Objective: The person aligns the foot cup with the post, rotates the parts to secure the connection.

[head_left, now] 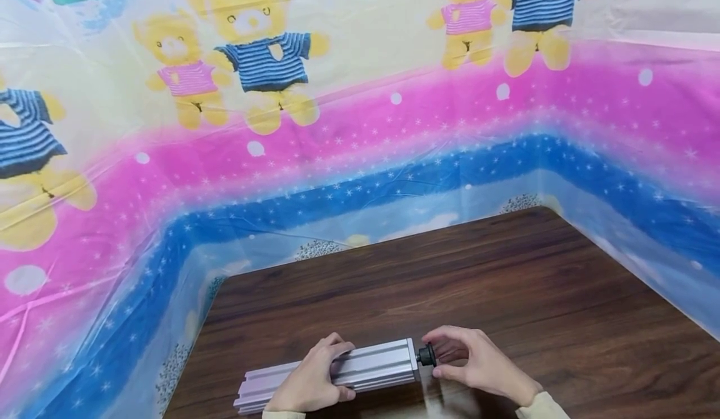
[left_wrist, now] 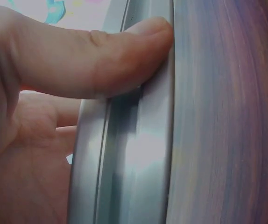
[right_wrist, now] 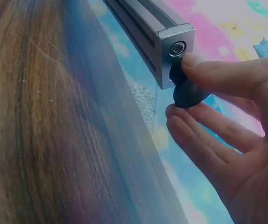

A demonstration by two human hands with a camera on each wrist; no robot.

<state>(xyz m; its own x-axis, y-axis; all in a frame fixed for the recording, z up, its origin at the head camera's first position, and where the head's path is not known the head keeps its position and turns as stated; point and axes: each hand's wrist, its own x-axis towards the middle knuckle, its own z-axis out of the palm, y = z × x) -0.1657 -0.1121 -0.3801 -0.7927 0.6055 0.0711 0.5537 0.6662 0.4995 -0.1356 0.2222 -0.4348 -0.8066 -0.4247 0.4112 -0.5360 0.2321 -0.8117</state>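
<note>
A long silver aluminium profile (head_left: 382, 364) with slots along its sides lies across the front of the table. My left hand (head_left: 312, 378) grips it around the middle, and in the left wrist view the thumb (left_wrist: 138, 51) presses over a slot of the profile (left_wrist: 152, 149). At its right end sits a black levelling foot (head_left: 427, 354) with a round base. My right hand (head_left: 486, 366) pinches that foot between thumb and fingers. In the right wrist view, a round hole (right_wrist: 178, 48) shows in the profile's end face beside the foot (right_wrist: 190, 94).
The dark wood-grain table (head_left: 450, 281) spreads out beyond the profile. Behind it and along both sides hangs a curtain (head_left: 360, 131) printed with bears in pink, blue and cream; its lower part meets the table edges.
</note>
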